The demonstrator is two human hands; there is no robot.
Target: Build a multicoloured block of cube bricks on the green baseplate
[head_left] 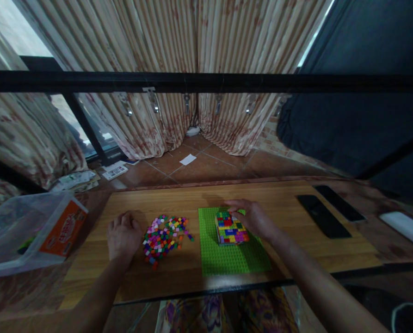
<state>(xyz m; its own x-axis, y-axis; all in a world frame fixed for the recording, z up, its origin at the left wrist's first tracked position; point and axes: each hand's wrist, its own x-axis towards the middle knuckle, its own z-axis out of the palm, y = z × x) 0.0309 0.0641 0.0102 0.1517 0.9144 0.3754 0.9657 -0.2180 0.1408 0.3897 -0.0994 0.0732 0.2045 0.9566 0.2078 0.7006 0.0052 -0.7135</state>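
A block structure of small multicoloured toy bricks stands on a green studded baseplate. My right hand reaches over its back right corner, thumb and fingers brought together at the top edge. Whatever is between those fingertips is too small to make out. To the left of the baseplate lies a loose pile of small coloured bricks. My left hand rests palm down on the wooden table beside the pile, its fingers loosely spread and holding nothing.
At the left stands a clear plastic bin with an orange label. Two dark flat phone-like objects lie on the right. A black metal bar with hanging clips crosses beyond the table, in front of striped curtains.
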